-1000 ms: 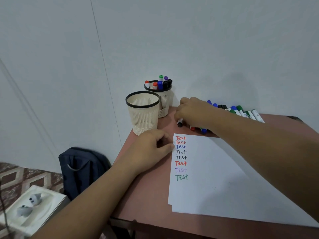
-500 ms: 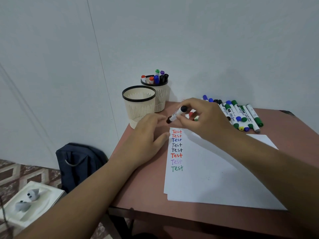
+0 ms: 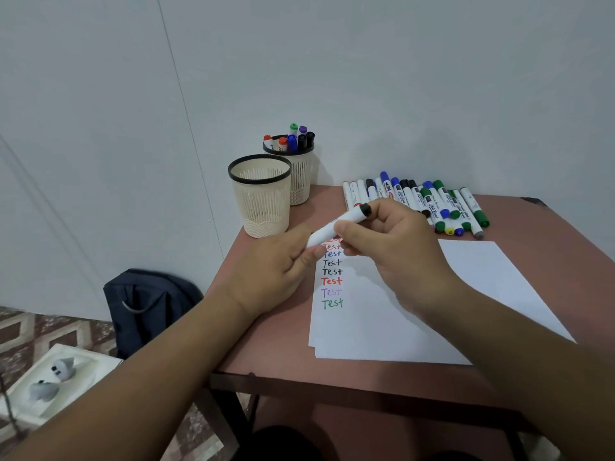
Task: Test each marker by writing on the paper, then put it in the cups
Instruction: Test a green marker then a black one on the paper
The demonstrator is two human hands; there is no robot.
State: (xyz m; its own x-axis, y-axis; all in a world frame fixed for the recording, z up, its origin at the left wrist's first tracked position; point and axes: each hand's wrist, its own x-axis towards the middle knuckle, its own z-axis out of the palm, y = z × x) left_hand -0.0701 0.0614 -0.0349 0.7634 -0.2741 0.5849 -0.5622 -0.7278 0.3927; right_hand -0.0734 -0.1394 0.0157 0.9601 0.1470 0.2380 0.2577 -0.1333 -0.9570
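One white marker with a black end (image 3: 339, 225), lying among the loose markers a second before, was now held over the top of the white paper sheet (image 3: 432, 314). The right hand (image 3: 396, 251) pinched its barrel, and the left hand (image 3: 283, 264) gripped the lower end, probably the cap, though fingers hid it. Uncapping looked next. Below eight written words the sheet lay bare. The empty cream mesh cup (image 3: 261, 197) stood just left, the filled cup (image 3: 294, 168) behind it, both near the brown table's (image 3: 266, 344) left edge.
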